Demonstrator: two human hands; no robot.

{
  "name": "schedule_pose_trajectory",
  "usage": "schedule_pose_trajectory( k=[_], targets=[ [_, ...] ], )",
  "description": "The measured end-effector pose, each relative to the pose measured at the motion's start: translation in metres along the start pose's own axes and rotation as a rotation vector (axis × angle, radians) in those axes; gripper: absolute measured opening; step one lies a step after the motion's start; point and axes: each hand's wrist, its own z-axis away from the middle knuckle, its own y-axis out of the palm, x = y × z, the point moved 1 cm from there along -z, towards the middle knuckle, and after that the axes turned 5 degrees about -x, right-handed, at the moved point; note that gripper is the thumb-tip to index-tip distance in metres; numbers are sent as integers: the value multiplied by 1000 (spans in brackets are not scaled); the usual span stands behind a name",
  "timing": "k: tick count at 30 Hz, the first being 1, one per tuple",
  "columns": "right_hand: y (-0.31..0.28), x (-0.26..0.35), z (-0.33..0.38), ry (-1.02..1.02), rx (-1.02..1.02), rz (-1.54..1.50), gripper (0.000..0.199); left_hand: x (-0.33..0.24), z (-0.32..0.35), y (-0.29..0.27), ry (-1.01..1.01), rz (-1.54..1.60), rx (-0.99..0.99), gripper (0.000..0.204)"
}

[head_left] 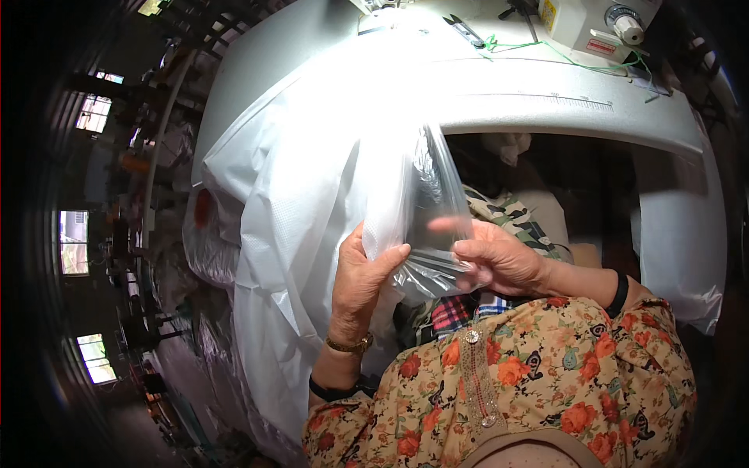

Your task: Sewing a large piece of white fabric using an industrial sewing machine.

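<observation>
White textured plastic sheeting (pixel 289 210) drapes over the table's front edge and down toward my lap. My left hand (pixel 363 273) pinches it together with a clear plastic film (pixel 437 187), thumb on top. Opposite it, my right hand (pixel 499 257) grips the clear film between thumb and fingers, some of its fingers showing through the film from behind. The film is stretched between both hands and runs up to the table edge, where glare washes it out. Whether film and sheeting are joined cannot be made out.
A white sewing machine (pixel 601 27) with a dial stands at the back right of the pale table (pixel 538 113). Small thread snips (pixel 464 31) and green thread (pixel 515 47) lie near it. Camouflage cloth (pixel 515 218) lies under my right hand. More plastic hangs off the table's right side.
</observation>
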Motion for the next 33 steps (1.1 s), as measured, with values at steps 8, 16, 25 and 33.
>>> schedule_pose_trajectory(
  k=[8, 16, 25, 33],
  targets=[
    [-1, 1, 9, -257, -223, 375, 11, 13, -12, -24, 155, -262, -73, 35],
    [40, 32, 0, -829, 3, 1078, 11, -2, 7, 9, 609, -749, -263, 24],
    [64, 28, -24, -627, 35, 1170, 22, -1, 10, 1, 430, -350, -6, 9],
    [60, 16, -34, -660, 35, 1231, 21, -1, 11, 0, 166, -12, 31, 14]
  ],
)
